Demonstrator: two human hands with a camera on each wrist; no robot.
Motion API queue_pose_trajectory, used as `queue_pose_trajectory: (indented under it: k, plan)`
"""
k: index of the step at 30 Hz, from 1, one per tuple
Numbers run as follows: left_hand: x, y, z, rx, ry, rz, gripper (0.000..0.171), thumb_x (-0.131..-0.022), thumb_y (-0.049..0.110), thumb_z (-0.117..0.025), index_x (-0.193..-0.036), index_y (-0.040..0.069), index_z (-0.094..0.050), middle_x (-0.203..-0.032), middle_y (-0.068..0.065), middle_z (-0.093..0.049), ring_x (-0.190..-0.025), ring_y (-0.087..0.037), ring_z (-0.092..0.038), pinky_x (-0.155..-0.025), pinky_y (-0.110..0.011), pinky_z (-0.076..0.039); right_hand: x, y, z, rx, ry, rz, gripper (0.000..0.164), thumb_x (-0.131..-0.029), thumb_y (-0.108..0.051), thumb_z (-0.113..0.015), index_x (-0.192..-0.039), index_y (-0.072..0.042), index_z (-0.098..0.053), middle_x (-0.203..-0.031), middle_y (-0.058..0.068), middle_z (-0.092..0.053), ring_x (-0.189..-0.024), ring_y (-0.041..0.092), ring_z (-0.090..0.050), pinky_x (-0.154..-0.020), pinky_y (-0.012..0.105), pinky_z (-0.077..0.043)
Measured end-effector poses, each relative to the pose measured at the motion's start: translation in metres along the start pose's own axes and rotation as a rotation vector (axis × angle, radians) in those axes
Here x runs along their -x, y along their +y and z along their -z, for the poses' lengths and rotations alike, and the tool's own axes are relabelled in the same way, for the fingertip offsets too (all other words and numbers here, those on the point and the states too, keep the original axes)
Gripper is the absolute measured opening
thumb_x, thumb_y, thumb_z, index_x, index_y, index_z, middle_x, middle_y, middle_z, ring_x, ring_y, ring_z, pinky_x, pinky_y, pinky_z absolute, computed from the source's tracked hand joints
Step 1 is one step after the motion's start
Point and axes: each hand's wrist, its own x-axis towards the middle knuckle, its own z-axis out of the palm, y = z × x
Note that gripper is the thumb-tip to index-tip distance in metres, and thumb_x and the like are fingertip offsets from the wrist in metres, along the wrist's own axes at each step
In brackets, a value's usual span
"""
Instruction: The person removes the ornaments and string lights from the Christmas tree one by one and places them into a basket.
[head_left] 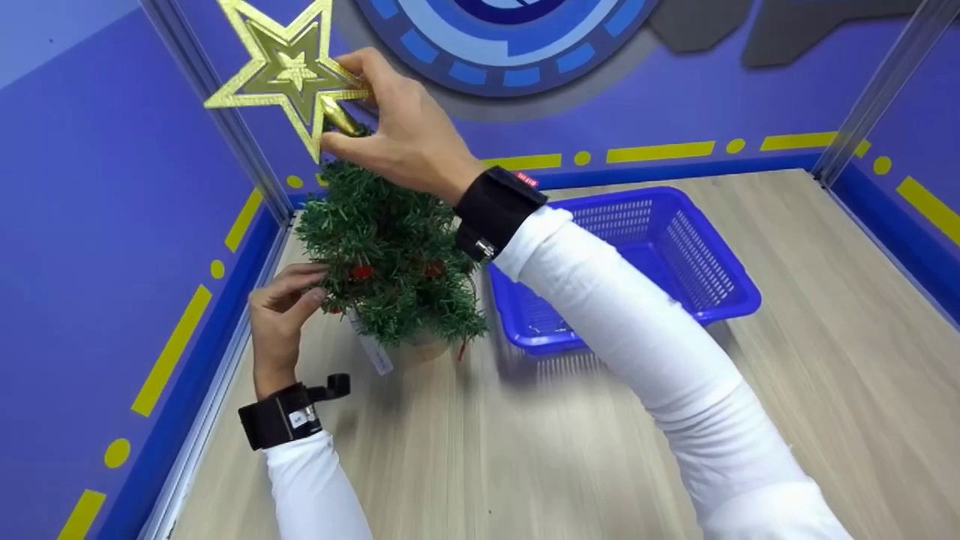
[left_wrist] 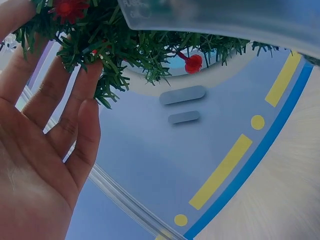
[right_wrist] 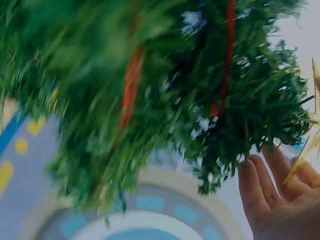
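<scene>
A small green Christmas tree (head_left: 382,232) stands at the left of the table, with red ornaments (head_left: 362,271) among its branches. At its top, my right hand (head_left: 412,127) grips a gold star tree topper (head_left: 262,79) between thumb and fingers, around its right side and lower point. The topper's gold stem meets the treetop. My left hand (head_left: 281,322) is at the tree's left side, its fingers reaching up to the branch tips. In the left wrist view these fingers (left_wrist: 85,82) are mostly straight against the green needles. Foliage covers much of the right wrist view.
Right of the tree sits a blue plastic basket (head_left: 716,262), partly behind my right sleeve. A white tag (head_left: 375,352) hangs below the branches beside the tree's base. Blue printed panels (head_left: 97,247) wall the wooden table (head_left: 562,450) at left, back and right.
</scene>
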Motion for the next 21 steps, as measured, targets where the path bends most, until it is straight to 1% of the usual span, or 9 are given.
queue_pose_trajectory:
  k: [4, 8, 9, 12, 15, 16, 19, 21]
  plan:
    - [-0.002, -0.004, 0.001, -0.01, 0.0, 0.006, 0.018, -0.085, -0.017, -0.062, -0.1, -0.017, -0.071, -0.108, -0.009, -0.076, -0.108, -0.022, -0.068, -0.087, -0.028, -0.053, 0.0, 0.002, -0.002, 0.064, 0.052, -0.003, 0.049, -0.102, -0.025, -0.06, -0.145, -0.011, -0.041, -0.139, 0.002, -0.059, -0.125, 0.008, -0.059, -0.101, 0.013, -0.042]
    - [-0.005, -0.006, 0.0, -0.018, -0.01, 0.012, 0.018, -0.085, -0.016, -0.063, -0.101, -0.017, -0.071, -0.109, -0.008, -0.075, -0.108, -0.021, -0.068, -0.088, -0.028, -0.053, 0.0, 0.006, -0.003, 0.098, 0.12, 0.001, 0.044, -0.104, -0.028, -0.054, -0.143, -0.01, -0.042, -0.136, 0.003, -0.062, -0.12, 0.009, -0.062, -0.098, 0.013, -0.043]
    - [-0.006, -0.006, 0.0, -0.017, -0.012, 0.011, 0.018, -0.085, -0.016, -0.063, -0.101, -0.017, -0.071, -0.109, -0.008, -0.075, -0.108, -0.021, -0.068, -0.088, -0.028, -0.053, 0.0, 0.006, -0.003, 0.11, 0.136, 0.002, 0.043, -0.104, -0.029, -0.053, -0.142, -0.01, -0.043, -0.135, 0.002, -0.063, -0.118, 0.008, -0.063, -0.096, 0.013, -0.044]
    - [-0.005, -0.01, -0.001, -0.004, -0.015, 0.01, 0.018, -0.085, -0.017, -0.063, -0.101, -0.017, -0.071, -0.109, -0.009, -0.075, -0.107, -0.021, -0.068, -0.088, -0.028, -0.054, 0.0, 0.005, -0.004, 0.133, 0.171, 0.015, 0.039, -0.104, -0.027, -0.052, -0.137, -0.009, -0.046, -0.124, 0.002, -0.069, -0.103, 0.006, -0.066, -0.085, 0.015, -0.046]
    - [-0.005, -0.013, -0.002, 0.003, -0.019, 0.013, 0.018, -0.085, -0.017, -0.063, -0.101, -0.017, -0.071, -0.109, -0.008, -0.075, -0.108, -0.021, -0.068, -0.089, -0.028, -0.054, 0.001, 0.003, -0.005, 0.086, 0.185, 0.021, 0.025, -0.106, -0.024, -0.049, -0.125, -0.007, -0.053, -0.107, 0.003, -0.07, -0.085, 0.008, -0.062, -0.075, 0.019, -0.042]
    - [-0.005, -0.014, -0.002, 0.003, -0.02, 0.015, 0.018, -0.085, -0.017, -0.063, -0.101, -0.017, -0.071, -0.109, -0.008, -0.075, -0.108, -0.021, -0.068, -0.089, -0.028, -0.054, 0.001, 0.003, -0.004, 0.068, 0.186, 0.022, 0.021, -0.107, -0.023, -0.048, -0.12, -0.007, -0.054, -0.103, 0.003, -0.068, -0.081, 0.009, -0.06, -0.073, 0.02, -0.041]
    - [-0.005, -0.016, -0.004, -0.005, -0.026, 0.02, 0.018, -0.086, -0.016, -0.064, -0.102, -0.017, -0.071, -0.11, -0.008, -0.075, -0.109, -0.021, -0.067, -0.088, -0.028, -0.054, 0.002, 0.005, -0.002, 0.004, 0.199, 0.028, 0.018, -0.109, -0.022, -0.047, -0.109, -0.007, -0.058, -0.097, 0.003, -0.066, -0.081, 0.01, -0.058, -0.074, 0.021, -0.038]
    - [-0.005, -0.017, -0.004, -0.008, -0.031, 0.021, 0.017, -0.086, -0.015, -0.064, -0.102, -0.018, -0.071, -0.111, -0.008, -0.074, -0.109, -0.021, -0.067, -0.086, -0.027, -0.054, 0.003, 0.007, 0.0, -0.024, 0.209, 0.021, 0.019, -0.109, -0.022, -0.048, -0.107, -0.008, -0.061, -0.099, 0.002, -0.067, -0.086, 0.008, -0.061, -0.077, 0.021, -0.04]
